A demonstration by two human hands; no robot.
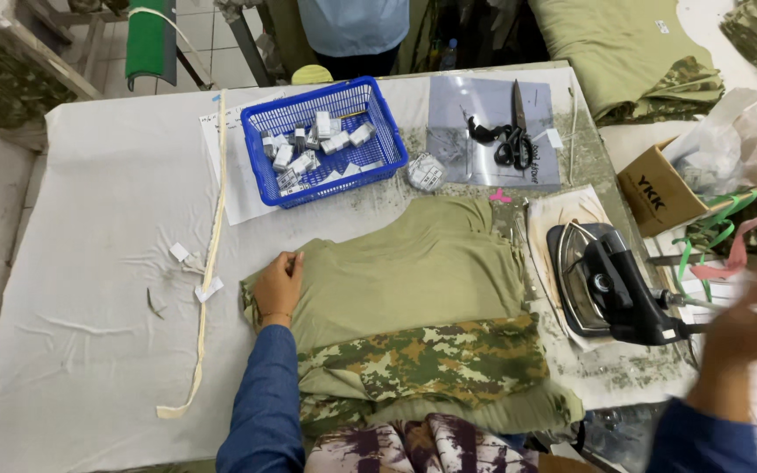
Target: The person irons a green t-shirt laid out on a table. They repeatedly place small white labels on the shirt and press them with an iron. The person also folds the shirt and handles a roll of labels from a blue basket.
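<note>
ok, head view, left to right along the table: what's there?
Cream strip → left hand resting on the olive and camouflage garment → black iron → blurred right hand. Behind them: blue basket, then scissors.

One iron (611,285), one basket (326,144), perhaps two scissors (512,140).

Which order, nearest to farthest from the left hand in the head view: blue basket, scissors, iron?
1. Blue basket, just above the left hand, at the table's far side.
2. Scissors, far right of the basket.
3. Iron, at the right table edge.
</note>
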